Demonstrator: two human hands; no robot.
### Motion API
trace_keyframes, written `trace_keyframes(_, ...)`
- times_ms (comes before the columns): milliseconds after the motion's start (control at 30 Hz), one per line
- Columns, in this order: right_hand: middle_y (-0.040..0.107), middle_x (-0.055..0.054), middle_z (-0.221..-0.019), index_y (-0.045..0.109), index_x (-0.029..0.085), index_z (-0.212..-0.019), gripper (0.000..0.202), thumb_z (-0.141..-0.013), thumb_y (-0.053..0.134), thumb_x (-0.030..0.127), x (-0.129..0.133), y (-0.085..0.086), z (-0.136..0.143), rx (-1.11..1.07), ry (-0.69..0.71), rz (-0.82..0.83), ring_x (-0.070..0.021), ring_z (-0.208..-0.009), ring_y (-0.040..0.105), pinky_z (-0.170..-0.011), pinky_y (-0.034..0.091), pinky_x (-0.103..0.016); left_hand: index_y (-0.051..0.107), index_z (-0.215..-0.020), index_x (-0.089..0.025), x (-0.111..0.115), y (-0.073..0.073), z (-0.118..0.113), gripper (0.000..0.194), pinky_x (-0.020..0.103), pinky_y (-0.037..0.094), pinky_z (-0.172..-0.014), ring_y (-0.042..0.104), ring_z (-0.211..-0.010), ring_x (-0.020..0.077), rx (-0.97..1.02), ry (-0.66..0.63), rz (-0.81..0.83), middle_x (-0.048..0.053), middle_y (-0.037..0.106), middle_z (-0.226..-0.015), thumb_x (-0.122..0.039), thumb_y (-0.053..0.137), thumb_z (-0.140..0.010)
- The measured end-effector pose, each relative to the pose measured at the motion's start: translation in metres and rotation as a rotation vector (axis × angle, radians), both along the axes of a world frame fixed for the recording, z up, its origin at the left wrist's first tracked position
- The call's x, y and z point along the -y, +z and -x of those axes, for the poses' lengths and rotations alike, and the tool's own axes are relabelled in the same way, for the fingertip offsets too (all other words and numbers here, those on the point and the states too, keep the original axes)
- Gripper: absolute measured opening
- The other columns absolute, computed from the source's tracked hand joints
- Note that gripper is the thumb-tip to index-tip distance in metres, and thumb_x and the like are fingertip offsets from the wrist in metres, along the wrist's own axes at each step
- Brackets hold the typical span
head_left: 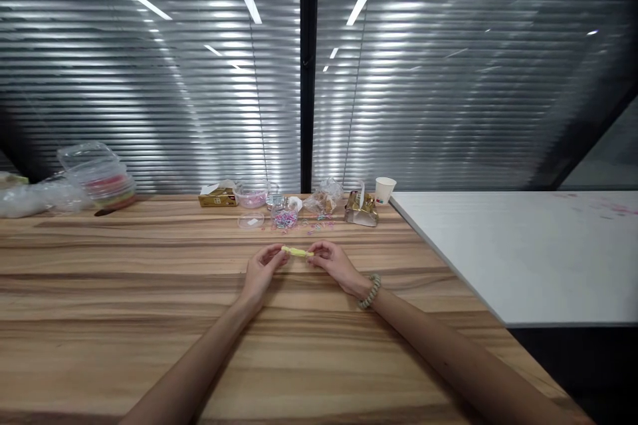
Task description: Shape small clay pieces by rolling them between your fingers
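Observation:
A short, thin yellow strip [298, 252] stretches between my two hands above the wooden table [149, 319]. Its left end is pinched between the thumb and fingers of my left hand [263, 268]. My right hand [339, 265], with a beaded bracelet [369, 292] at the wrist, pinches the other end. What the strip is made of is too small to tell. Just beyond the hands stands a clear tub of pink and purple small pieces [284, 215], with a clear round lid [250, 220] lying to its left. Loose small coloured pieces [319, 226] are scattered to the tub's right.
Along the back edge are a gold box [218, 196], a tub with pink contents [251, 196], crumpled clear plastic [326, 194], a gold packet [361, 210] and a paper cup [385, 190]. Stacked clear containers [102, 176] stand far left. A white surface [538, 246] adjoins on the right.

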State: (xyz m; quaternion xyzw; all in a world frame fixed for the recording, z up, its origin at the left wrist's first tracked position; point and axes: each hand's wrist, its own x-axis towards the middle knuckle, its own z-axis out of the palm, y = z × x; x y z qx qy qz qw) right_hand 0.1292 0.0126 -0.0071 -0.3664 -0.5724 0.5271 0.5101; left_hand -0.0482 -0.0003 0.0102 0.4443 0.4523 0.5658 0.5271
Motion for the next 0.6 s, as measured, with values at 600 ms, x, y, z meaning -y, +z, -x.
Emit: trace_keyframes(600,0.058,-0.002,-0.068,0.058,0.012,-0.083,0.032,-0.071,0.061,0.041,0.0060,0.0099,0.0031,0.035,0.102,0.032,-0.0105,-0.060,0.053,-0.059,0.042,-0.024,0.062,-0.085,-0.013,0.0021,0.0034,-0.0012,0.036,0.028,0.045,-0.077,0.061,-0.079,0.0169,-0.087,-0.014,-0.037,0.005,0.067,-0.079,-0.026,0.073,-0.054)
